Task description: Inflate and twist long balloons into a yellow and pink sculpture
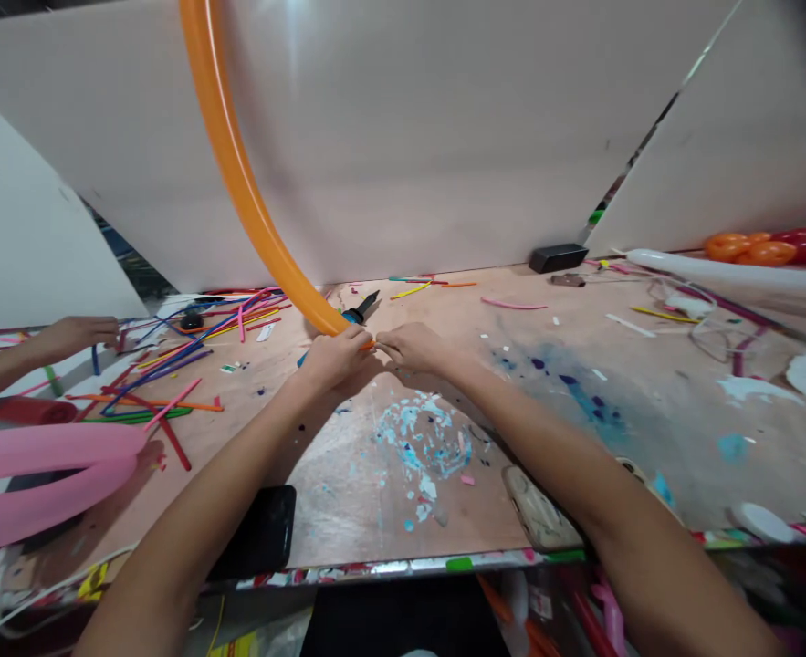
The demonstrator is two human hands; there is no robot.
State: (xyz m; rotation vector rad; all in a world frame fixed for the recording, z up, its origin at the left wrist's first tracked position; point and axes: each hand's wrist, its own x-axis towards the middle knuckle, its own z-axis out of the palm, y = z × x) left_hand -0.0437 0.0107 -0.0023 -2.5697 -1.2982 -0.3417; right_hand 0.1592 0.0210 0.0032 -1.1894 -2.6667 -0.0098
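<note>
Left hand [338,356] pinches neck end of long inflated orange balloon [238,164]; balloon arcs up and left, out of view overhead. Right hand [413,347] clenched on small orange tip just beside left fingers, over paint-stained bench [580,401].

Risks: pinch loosens, air escapes, balloon whips loose. Tip overstretched, latex tears or pops. Black pump [361,306] just behind hands, could be knocked. Loose uninflated balloons [170,365] and co-worker's hand [78,333] well left.

Orange balloon [238,173], pink balloon [39,474] (pale), black phone [258,538], blue-splattered brown table [409,456].
</note>
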